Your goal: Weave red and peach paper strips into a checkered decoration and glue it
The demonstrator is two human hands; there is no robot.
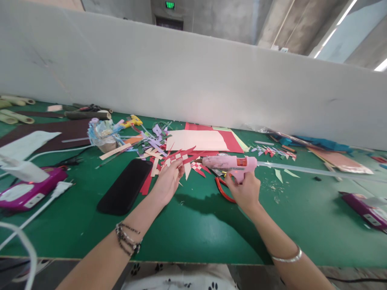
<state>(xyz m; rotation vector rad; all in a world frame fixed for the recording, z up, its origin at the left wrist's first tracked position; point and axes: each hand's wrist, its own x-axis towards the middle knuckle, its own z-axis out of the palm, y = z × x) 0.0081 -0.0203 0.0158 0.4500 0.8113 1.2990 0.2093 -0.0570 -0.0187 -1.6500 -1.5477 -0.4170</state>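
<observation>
My left hand (167,181) pinches a woven piece of red and cream paper strips (181,158) just above the green table (196,225). My right hand (244,189) is wrapped round the grip of a pink glue gun (229,163). The gun's nozzle points left at the woven piece, and a long clear glue stick (305,171) juts out of its back to the right. Red-handled scissors (222,189) lie on the table under the gun.
A black phone (125,191) lies left of my left hand. Behind it are loose paper strips (151,147), red and cream sheets (205,140), a yellow glue gun (133,121) and a cellophane bundle (102,135). Purple boxes (27,191) (365,207) sit at both sides. A white partition (193,80) backs the table.
</observation>
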